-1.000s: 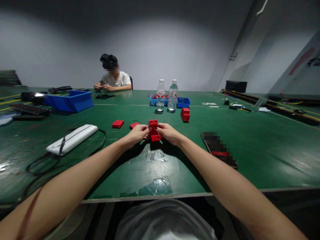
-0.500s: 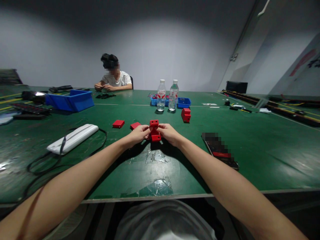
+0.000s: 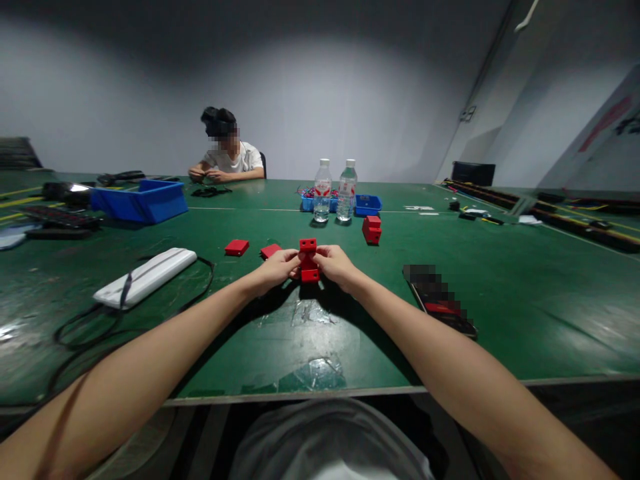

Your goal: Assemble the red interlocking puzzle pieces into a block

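Observation:
A red block with round holes [image 3: 309, 260] is held upright between both hands at the middle of the table. My left hand [image 3: 280, 266] grips its left side with thumb and fingers. From the right, my right hand [image 3: 335, 263] pinches the same block, thumb on its front. The fingertips behind the block are hidden. Just beyond my left hand lies a flat red piece [image 3: 271, 251], partly covered by the hand. A second flat red piece [image 3: 237, 247] rests farther left. A bigger red block [image 3: 371, 230] stands to the right, beyond my right hand.
Two water bottles [image 3: 323, 193] stand before small blue bins [image 3: 369, 205]. A phone [image 3: 437, 300] lies at right. On the left are a white power bank-like box [image 3: 146, 277], a black cord and a large blue bin [image 3: 143, 201]. A person [image 3: 235, 157] sits across the green table.
The red block has tilted very slightly in my hands, its lower part shifting a little. Otherwise both hands keep the same place and hold.

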Motion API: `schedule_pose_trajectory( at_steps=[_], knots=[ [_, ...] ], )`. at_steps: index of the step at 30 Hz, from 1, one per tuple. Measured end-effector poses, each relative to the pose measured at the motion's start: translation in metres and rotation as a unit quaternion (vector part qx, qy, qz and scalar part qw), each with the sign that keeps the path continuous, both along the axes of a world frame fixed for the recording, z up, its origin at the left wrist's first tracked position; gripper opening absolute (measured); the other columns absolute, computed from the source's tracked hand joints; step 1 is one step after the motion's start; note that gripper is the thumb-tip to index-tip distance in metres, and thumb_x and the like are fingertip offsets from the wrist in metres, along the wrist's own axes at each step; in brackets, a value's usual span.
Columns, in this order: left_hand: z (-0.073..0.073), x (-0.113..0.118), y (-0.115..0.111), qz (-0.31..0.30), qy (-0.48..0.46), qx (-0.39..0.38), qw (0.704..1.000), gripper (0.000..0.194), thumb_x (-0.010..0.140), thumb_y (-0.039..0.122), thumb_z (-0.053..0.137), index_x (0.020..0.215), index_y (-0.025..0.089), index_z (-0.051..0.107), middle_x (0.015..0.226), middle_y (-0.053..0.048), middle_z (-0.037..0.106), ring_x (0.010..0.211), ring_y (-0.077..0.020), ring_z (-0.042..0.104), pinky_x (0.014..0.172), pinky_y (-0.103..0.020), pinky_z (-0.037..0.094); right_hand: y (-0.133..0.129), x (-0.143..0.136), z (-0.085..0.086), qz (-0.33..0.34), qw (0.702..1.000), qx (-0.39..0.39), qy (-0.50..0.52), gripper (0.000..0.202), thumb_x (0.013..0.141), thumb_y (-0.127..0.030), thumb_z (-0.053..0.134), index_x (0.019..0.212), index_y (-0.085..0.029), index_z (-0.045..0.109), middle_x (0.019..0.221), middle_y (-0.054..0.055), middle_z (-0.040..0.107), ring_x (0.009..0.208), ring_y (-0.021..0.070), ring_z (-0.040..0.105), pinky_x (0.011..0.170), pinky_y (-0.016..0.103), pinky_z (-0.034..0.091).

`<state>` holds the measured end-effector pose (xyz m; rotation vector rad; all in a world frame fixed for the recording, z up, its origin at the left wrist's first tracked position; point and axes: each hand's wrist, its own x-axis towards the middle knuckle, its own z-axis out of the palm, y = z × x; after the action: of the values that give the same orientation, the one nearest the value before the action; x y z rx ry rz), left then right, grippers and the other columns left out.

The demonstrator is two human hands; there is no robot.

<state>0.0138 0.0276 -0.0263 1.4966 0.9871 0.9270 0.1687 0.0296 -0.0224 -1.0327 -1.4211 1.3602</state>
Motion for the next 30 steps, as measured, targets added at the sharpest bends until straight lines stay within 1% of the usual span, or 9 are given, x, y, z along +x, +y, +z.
schedule_pose_trajectory(
  at_steps=[3,8,10,14,17,21,25,28,30],
  knots=[
    [-0.0006,-0.0001,0.0004,-0.004,-0.011,-0.004,1.000,0.050,0.062,0.056,0.073,0.082,0.012,0.062,0.059,0.004,0.049,0.050,-0.0061,0.038,0.051,-0.021,0.029,0.0039,-0.0006,-0.0042,-0.008,0.999,0.022,-0.026,0.016,0.080,-0.012,0.057,0.083,-0.015,0.072,0.071,0.002,0.070,0.063,0.0136,0.063,0.064,0.025,0.050],
    [-0.0011,0.0001,0.0004,0.000,-0.030,-0.011,0.999,0.063,0.053,0.064,0.074,0.083,0.011,0.062,0.060,0.003,0.053,0.051,-0.0061,0.042,0.052,-0.021,0.032,0.0095,0.0004,-0.0087,-0.011,0.995,0.070,-0.064,0.018,0.080,-0.012,0.056,0.084,-0.017,0.072,0.075,0.002,0.070,0.070,0.0158,0.063,0.068,0.026,0.049],
    [-0.0010,0.0000,0.0003,-0.002,-0.027,-0.012,1.000,0.064,0.053,0.066,0.074,0.083,0.011,0.062,0.059,0.003,0.053,0.051,-0.0062,0.042,0.052,-0.021,0.032,0.0090,0.0017,-0.0077,-0.001,0.996,0.063,-0.059,0.018,0.080,-0.011,0.055,0.084,-0.017,0.072,0.075,0.002,0.071,0.068,0.0150,0.063,0.068,0.026,0.049],
    [-0.0016,-0.0002,0.0009,-0.002,-0.010,-0.002,1.000,0.064,0.054,0.068,0.071,0.079,0.010,0.061,0.058,0.003,0.052,0.050,-0.0059,0.040,0.052,-0.021,0.030,0.0044,0.0054,-0.0034,0.054,0.999,0.005,-0.009,0.022,0.082,-0.009,0.051,0.089,-0.015,0.072,0.075,0.002,0.071,0.062,0.0123,0.062,0.068,0.025,0.048],
    [-0.0024,-0.0001,0.0014,0.002,-0.004,0.001,1.000,0.065,0.053,0.069,0.071,0.080,0.011,0.060,0.061,0.002,0.054,0.052,-0.0066,0.042,0.053,-0.021,0.030,0.0014,0.0069,-0.0019,0.063,0.998,-0.014,0.025,0.022,0.083,-0.010,0.051,0.092,-0.014,0.071,0.077,0.003,0.072,0.061,0.0114,0.062,0.070,0.026,0.049],
    [-0.0019,-0.0001,0.0005,0.000,-0.005,-0.001,1.000,0.065,0.054,0.069,0.071,0.080,0.011,0.060,0.062,0.001,0.055,0.053,-0.0070,0.043,0.054,-0.022,0.032,0.0019,0.0065,-0.0026,0.052,0.998,-0.012,0.031,0.017,0.081,-0.011,0.056,0.089,-0.012,0.071,0.075,0.003,0.071,0.060,0.0107,0.062,0.068,0.024,0.048],
    [-0.0002,0.0002,-0.0011,0.001,-0.009,-0.005,1.000,0.063,0.055,0.065,0.073,0.083,0.010,0.060,0.064,0.001,0.055,0.054,-0.0073,0.044,0.055,-0.022,0.032,0.0053,0.0039,-0.0052,0.038,0.999,0.015,0.019,0.011,0.077,-0.017,0.065,0.084,-0.012,0.071,0.071,0.002,0.071,0.061,0.0112,0.061,0.066,0.024,0.048],
    [0.0001,0.0004,-0.0010,0.005,-0.008,-0.004,1.000,0.061,0.055,0.062,0.075,0.083,0.010,0.059,0.063,0.003,0.053,0.053,-0.0064,0.043,0.053,-0.021,0.031,0.0070,0.0028,-0.0081,0.033,0.999,0.038,0.017,0.015,0.076,-0.024,0.069,0.084,-0.012,0.071,0.072,0.002,0.071,0.062,0.0119,0.061,0.066,0.024,0.047],
    [-0.0005,0.0003,-0.0003,0.006,-0.004,-0.002,1.000,0.059,0.055,0.062,0.074,0.080,0.010,0.058,0.060,0.004,0.050,0.050,-0.0053,0.038,0.052,-0.021,0.028,0.0073,0.0041,-0.0095,0.043,0.998,0.036,0.022,0.018,0.076,-0.027,0.069,0.085,-0.012,0.071,0.074,0.002,0.071,0.062,0.0116,0.061,0.067,0.024,0.047]
  ],
)
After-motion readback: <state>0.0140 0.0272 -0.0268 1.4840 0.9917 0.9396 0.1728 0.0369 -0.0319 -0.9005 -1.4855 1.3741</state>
